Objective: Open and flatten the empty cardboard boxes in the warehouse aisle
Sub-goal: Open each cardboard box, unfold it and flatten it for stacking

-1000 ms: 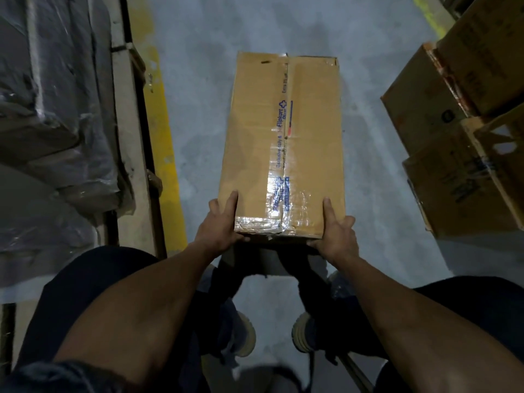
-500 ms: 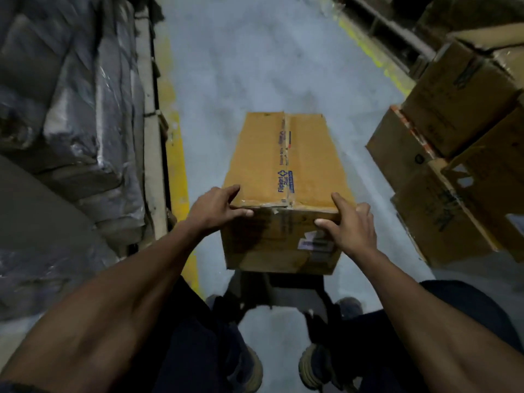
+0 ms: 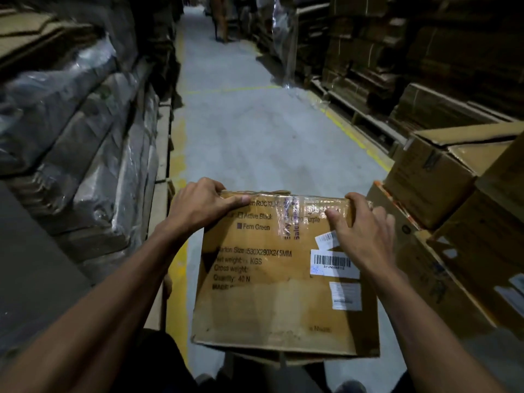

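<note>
Now both hands grip box (image 3: 272, 282) top edge, left hand (image 3: 198, 207) & right hand (image 3: 365, 236) curled over; box shut w/ tape.

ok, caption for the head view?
Both hands, left hand and right hand, grip the taped cardboard box's top edge in a warehouse aisle.

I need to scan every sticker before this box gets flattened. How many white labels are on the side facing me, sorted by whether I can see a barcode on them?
Labels with a visible barcode: 2
Labels with no barcode I can make out: 1
Total: 3, all on the box.
</note>
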A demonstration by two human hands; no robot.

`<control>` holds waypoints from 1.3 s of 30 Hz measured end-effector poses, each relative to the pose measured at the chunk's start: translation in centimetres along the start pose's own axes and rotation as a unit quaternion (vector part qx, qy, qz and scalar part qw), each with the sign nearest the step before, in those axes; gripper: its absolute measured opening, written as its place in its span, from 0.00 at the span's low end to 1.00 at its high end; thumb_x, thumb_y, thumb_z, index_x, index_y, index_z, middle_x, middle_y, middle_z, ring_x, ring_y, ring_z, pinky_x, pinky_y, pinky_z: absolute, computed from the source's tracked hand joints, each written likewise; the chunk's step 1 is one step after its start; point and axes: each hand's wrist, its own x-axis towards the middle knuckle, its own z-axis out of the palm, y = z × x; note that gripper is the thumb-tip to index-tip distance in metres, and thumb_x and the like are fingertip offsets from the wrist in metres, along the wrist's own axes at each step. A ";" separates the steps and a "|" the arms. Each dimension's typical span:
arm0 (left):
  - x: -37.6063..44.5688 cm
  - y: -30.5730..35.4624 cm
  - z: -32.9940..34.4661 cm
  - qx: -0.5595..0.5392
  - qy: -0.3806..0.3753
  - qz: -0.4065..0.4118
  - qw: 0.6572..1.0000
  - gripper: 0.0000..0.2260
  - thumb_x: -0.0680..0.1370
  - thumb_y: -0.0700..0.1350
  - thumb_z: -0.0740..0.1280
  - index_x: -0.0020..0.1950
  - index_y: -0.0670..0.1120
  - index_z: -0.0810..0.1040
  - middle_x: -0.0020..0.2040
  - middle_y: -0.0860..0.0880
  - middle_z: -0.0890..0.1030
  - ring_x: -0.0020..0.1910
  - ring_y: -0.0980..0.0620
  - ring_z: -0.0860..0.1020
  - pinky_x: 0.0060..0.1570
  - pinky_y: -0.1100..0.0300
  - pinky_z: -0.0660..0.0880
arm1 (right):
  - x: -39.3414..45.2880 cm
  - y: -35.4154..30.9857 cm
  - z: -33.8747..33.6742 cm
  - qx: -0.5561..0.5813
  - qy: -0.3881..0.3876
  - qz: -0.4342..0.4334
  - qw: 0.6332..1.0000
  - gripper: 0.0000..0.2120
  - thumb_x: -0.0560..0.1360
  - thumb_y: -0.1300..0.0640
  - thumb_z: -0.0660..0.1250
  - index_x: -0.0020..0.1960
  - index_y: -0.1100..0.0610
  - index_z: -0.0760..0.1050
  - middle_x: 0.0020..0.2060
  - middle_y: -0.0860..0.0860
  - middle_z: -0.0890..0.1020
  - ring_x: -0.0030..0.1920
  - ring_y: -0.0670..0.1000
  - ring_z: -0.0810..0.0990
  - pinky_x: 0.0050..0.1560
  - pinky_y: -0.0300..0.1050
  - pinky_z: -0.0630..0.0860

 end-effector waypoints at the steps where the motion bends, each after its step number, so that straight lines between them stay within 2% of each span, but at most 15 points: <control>1: 0.4 0.4 -0.3 0.002 0.003 -0.002 1.000 0.40 0.55 0.84 0.56 0.40 0.50 0.81 0.37 0.50 0.84 0.39 0.47 0.82 0.42 0.46 0.82 | 0.5 -0.3 -0.3 -0.007 0.001 0.000 1.000 0.28 0.78 0.34 0.57 0.74 0.44 0.63 0.66 0.60 0.71 0.66 0.60 0.67 0.63 0.56 0.68; 4: 1.4 1.1 -0.2 0.019 0.008 -0.016 1.000 0.39 0.57 0.83 0.54 0.42 0.51 0.79 0.40 0.49 0.84 0.41 0.46 0.82 0.45 0.47 0.82 | 1.9 -1.0 -0.7 -0.019 -0.017 0.006 1.000 0.27 0.80 0.34 0.54 0.76 0.44 0.60 0.68 0.60 0.70 0.67 0.61 0.66 0.64 0.56 0.65; 6: 1.6 1.3 0.3 0.033 0.017 -0.014 0.999 0.37 0.63 0.80 0.57 0.55 0.52 0.79 0.50 0.48 0.84 0.48 0.44 0.82 0.50 0.47 0.80 | 2.9 -1.4 -0.7 -0.022 -0.028 0.009 0.999 0.28 0.81 0.34 0.52 0.77 0.43 0.58 0.70 0.60 0.69 0.68 0.62 0.66 0.65 0.57 0.64; 9: 0.9 0.8 0.9 -0.011 -0.015 0.007 1.000 0.37 0.72 0.67 0.68 0.75 0.53 0.62 0.65 0.47 0.78 0.60 0.42 0.79 0.59 0.44 0.76 | 4.1 -1.8 -0.5 0.001 -0.051 -0.003 0.999 0.27 0.82 0.37 0.52 0.79 0.42 0.54 0.72 0.60 0.67 0.70 0.63 0.64 0.66 0.58 0.64; 13: -1.7 -0.2 0.6 -0.010 -0.155 0.010 0.988 0.54 0.59 0.75 0.68 0.79 0.60 0.49 0.75 0.46 0.63 0.68 0.43 0.72 0.66 0.45 0.73 | 4.2 -0.9 -0.2 0.028 -0.076 -0.017 0.997 0.27 0.82 0.40 0.54 0.79 0.40 0.52 0.72 0.59 0.68 0.70 0.63 0.67 0.64 0.59 0.67; 15: -3.4 -0.5 0.2 0.010 -0.235 0.005 0.972 0.66 0.50 0.81 0.66 0.81 0.58 0.42 0.79 0.47 0.51 0.74 0.43 0.65 0.72 0.50 0.67 | 3.5 0.2 -0.1 0.041 -0.095 -0.016 0.994 0.28 0.81 0.39 0.57 0.78 0.39 0.52 0.71 0.57 0.67 0.68 0.62 0.69 0.63 0.59 0.69; 17: -5.0 -0.8 0.2 0.024 -0.299 0.010 0.954 0.71 0.46 0.82 0.66 0.79 0.60 0.34 0.80 0.50 0.38 0.78 0.41 0.55 0.74 0.52 0.60 | 2.3 1.2 -0.3 0.049 -0.127 -0.017 0.990 0.30 0.80 0.38 0.60 0.78 0.38 0.52 0.72 0.56 0.66 0.67 0.61 0.70 0.63 0.59 0.71; 19: -6.0 -1.4 0.9 0.048 -0.321 0.017 0.946 0.69 0.51 0.76 0.73 0.76 0.62 0.29 0.78 0.49 0.28 0.80 0.40 0.49 0.75 0.52 0.56 | 0.8 2.0 -0.6 0.057 -0.160 -0.021 0.985 0.34 0.78 0.38 0.64 0.78 0.38 0.52 0.72 0.55 0.64 0.67 0.60 0.70 0.63 0.59 0.71; 21: -6.6 -1.8 2.0 0.062 -0.295 0.016 0.953 0.66 0.61 0.63 0.80 0.75 0.61 0.27 0.76 0.47 0.26 0.79 0.38 0.49 0.75 0.52 0.57 | -0.8 2.4 -1.0 0.076 -0.191 -0.027 0.978 0.38 0.76 0.38 0.67 0.79 0.38 0.50 0.73 0.53 0.62 0.69 0.59 0.68 0.65 0.59 0.70; 23: -7.0 -1.6 2.9 0.074 -0.245 0.017 0.966 0.64 0.65 0.58 0.81 0.76 0.60 0.28 0.77 0.44 0.27 0.79 0.37 0.52 0.74 0.52 0.60 | -1.9 2.8 -1.4 0.091 -0.236 -0.034 0.967 0.46 0.72 0.37 0.70 0.80 0.40 0.46 0.75 0.53 0.57 0.72 0.58 0.64 0.67 0.56 0.68; 27: -7.5 -1.4 4.3 0.068 -0.138 0.027 0.988 0.58 0.68 0.57 0.79 0.79 0.60 0.36 0.79 0.44 0.39 0.72 0.36 0.66 0.67 0.49 0.71 | -2.7 3.5 -1.7 0.037 -0.296 -0.052 0.953 0.60 0.65 0.37 0.76 0.80 0.41 0.35 0.76 0.52 0.48 0.75 0.60 0.58 0.72 0.53 0.63; 31: -8.0 -1.2 5.2 0.046 -0.043 0.031 0.998 0.49 0.70 0.52 0.77 0.81 0.57 0.47 0.78 0.43 0.52 0.67 0.37 0.71 0.61 0.50 0.73 | -4.1 3.3 0.2 0.007 -0.158 -0.051 0.986 0.54 0.71 0.44 0.77 0.80 0.41 0.41 0.72 0.55 0.57 0.71 0.59 0.65 0.66 0.53 0.70; 33: -8.1 -1.0 5.2 0.004 -0.007 0.037 0.999 0.49 0.68 0.56 0.78 0.81 0.54 0.53 0.76 0.43 0.59 0.67 0.40 0.71 0.61 0.49 0.74 | -4.9 3.0 1.4 0.063 -0.080 -0.050 0.994 0.50 0.71 0.48 0.77 0.81 0.45 0.48 0.71 0.56 0.61 0.71 0.58 0.66 0.67 0.54 0.71; 37: -7.7 0.0 3.0 -0.041 0.046 0.043 0.997 0.49 0.61 0.65 0.72 0.78 0.48 0.65 0.71 0.44 0.70 0.65 0.44 0.72 0.60 0.51 0.73 | -4.2 2.0 0.5 0.113 -0.030 -0.043 0.992 0.46 0.69 0.53 0.79 0.80 0.50 0.57 0.71 0.56 0.63 0.72 0.58 0.64 0.71 0.55 0.67; 39: -7.2 0.9 1.2 -0.070 0.078 0.047 0.993 0.46 0.62 0.64 0.77 0.75 0.47 0.70 0.68 0.46 0.75 0.62 0.46 0.75 0.58 0.54 0.73 | -3.4 1.0 -1.4 0.128 -0.009 -0.048 0.991 0.44 0.69 0.52 0.79 0.79 0.51 0.61 0.72 0.56 0.64 0.72 0.58 0.64 0.71 0.54 0.66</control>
